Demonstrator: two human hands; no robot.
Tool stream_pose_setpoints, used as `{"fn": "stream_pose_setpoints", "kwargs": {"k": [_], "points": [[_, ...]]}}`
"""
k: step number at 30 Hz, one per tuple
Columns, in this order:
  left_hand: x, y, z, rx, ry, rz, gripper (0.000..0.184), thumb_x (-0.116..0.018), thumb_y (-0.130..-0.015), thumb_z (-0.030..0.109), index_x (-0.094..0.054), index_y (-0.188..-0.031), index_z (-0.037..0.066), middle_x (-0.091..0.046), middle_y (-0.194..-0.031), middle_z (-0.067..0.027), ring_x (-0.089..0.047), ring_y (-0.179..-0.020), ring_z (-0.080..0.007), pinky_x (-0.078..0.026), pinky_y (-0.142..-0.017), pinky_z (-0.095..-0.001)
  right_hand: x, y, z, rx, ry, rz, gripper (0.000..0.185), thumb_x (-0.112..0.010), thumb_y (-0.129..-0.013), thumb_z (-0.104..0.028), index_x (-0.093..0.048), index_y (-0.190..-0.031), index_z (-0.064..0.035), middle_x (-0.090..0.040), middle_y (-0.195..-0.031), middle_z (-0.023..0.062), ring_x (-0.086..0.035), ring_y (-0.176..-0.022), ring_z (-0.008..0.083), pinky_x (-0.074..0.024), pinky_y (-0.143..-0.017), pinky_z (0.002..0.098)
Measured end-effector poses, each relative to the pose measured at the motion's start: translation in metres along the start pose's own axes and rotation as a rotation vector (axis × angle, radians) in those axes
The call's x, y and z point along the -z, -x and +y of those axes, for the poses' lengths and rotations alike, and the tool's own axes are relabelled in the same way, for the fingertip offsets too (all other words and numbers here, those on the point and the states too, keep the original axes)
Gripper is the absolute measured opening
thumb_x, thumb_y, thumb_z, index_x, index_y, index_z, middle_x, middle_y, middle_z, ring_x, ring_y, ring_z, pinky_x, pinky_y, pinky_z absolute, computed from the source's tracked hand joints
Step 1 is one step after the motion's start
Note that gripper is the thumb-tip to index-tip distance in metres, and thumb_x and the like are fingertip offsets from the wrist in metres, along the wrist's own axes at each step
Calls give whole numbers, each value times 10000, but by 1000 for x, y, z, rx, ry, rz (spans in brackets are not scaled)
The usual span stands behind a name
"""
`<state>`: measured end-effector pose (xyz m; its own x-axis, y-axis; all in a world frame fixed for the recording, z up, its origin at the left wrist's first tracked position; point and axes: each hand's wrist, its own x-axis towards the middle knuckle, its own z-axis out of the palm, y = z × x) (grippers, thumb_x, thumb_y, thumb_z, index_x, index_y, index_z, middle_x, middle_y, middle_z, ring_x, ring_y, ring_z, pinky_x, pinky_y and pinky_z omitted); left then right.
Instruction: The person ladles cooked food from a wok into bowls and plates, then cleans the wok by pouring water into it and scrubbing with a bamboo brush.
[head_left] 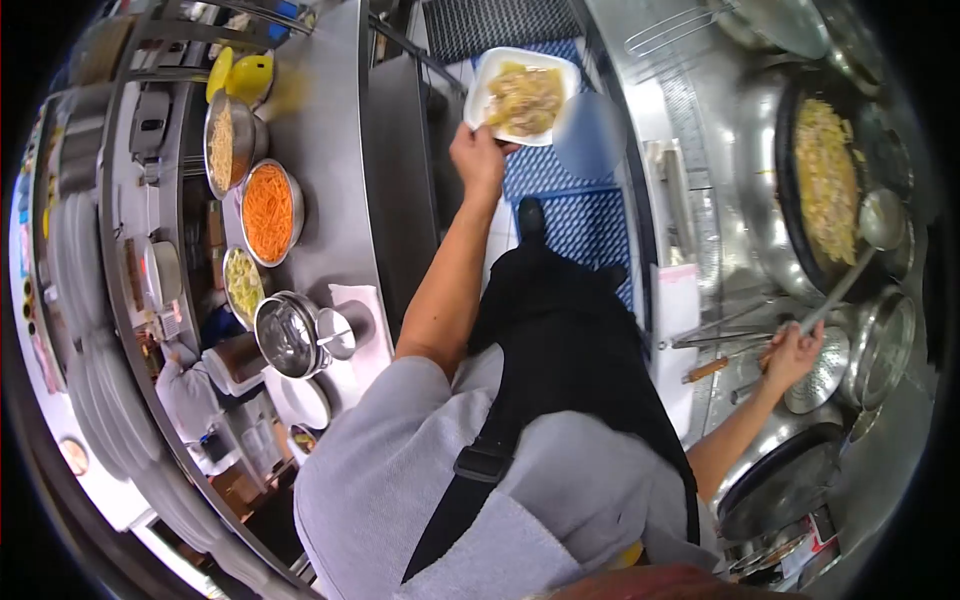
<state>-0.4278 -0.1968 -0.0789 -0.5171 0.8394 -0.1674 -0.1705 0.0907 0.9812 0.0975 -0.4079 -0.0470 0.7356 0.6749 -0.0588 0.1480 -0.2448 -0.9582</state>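
My left hand grips the near edge of a white rectangular foam tray, held out over the floor in front of me. Yellowish food with pale strips lies in the tray. On the right, my right hand is closed around the handle of a ladle. The ladle's bowl hangs by the right rim of a black wok, which holds more of the same kind of food. Just beside my right hand is a perforated strainer.
At left, a steel counter carries bowls of shredded carrot, chopped greens and pale noodle-like strands. A second dark wok sits lower right. Blue patterned mats cover the aisle floor. Another person is beyond the shelves.
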Motion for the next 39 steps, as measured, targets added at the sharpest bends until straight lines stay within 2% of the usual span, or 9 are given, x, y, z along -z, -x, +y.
{"fn": "stream_pose_setpoints", "kwargs": {"k": [5,12,18,23,26,28,30,34,39], "points": [[140,-93,-141,57,-63,454,259,-430,-1000,60,-573,-1176,-64,-691,-1025,-169,-729,-779,-265,-646,-578,-341,-2,-20,40,68,545,233,582,-717,-941,-180,-497,-1476,-119,-581,-662,32,-509,-528,104,-409,-463,270],[302,-261,-277,174,58,777,306,-419,-1004,71,-495,-1274,-50,-640,-1123,-220,-721,-850,-318,-669,-649,-410,-3,-33,39,118,893,259,544,-659,-996,-163,-473,-1492,-38,-670,-1079,162,-580,-746,157,-480,-594,260],[354,-354,-286,226,186,782,334,-429,-1019,115,-473,-1308,-46,-639,-1055,-207,-699,-794,-293,-618,-660,-367,-3,-38,43,101,821,288,569,-651,-1001,-169,-445,-1529,-124,-591,-771,41,-427,-518,55,-325,-434,222],[338,-363,-292,210,252,1026,484,-418,-1084,448,-579,-1076,-9,-643,-742,-123,-611,-590,-220,-510,-494,-315,30,-57,59,237,1011,255,564,-617,-1010,-228,-437,-1535,-128,-562,-737,59,-431,-473,100,-333,-408,286],[279,-275,-288,400,-92,655,477,-336,-1099,389,-538,-795,81,-575,-632,-69,-557,-561,-192,-481,-529,-333,34,-71,64,914,1267,240,577,-624,-999,-248,-441,-1533,-128,-670,-933,147,-634,-682,186,-503,-598,357],[219,-178,-272,181,36,327,309,-417,-1058,221,-573,-833,78,-607,-694,-64,-584,-618,-189,-505,-583,-349,88,-129,132,889,984,141,598,-651,-974,-311,-470,-1503,-99,-592,-1388,218,-606,-1247,263,-475,-1047,429],[182,-80,-242,112,-38,-83,184,-606,-971,143,-675,-1096,27,-697,-923,-77,-646,-765,-194,-541,-672,-337,15,-105,105,835,963,174,565,-645,-975,-313,-485,-1471,-97,-600,-1362,215,-612,-1224,266,-480,-1030,431],[153,116,67,-219,-219,-252,342,-668,-964,167,-659,-1266,9,-705,-990,-66,-658,-853,-158,-527,-733,-321,-79,-76,69,741,798,88,499,-632,-976,-316,-517,-1408,-95,-615,-1310,207,-623,-1178,272,-488,-997,435],[259,302,316,-862,-738,387,182,-711,-920,81,-734,-1090,21,-736,-955,-82,-691,-832,-140,-543,-748,-272,-135,-67,49,715,744,-49,424,-615,-977,-321,-556,-1329,-92,-633,-1245,197,-636,-1121,280,-499,-955,441]]}}
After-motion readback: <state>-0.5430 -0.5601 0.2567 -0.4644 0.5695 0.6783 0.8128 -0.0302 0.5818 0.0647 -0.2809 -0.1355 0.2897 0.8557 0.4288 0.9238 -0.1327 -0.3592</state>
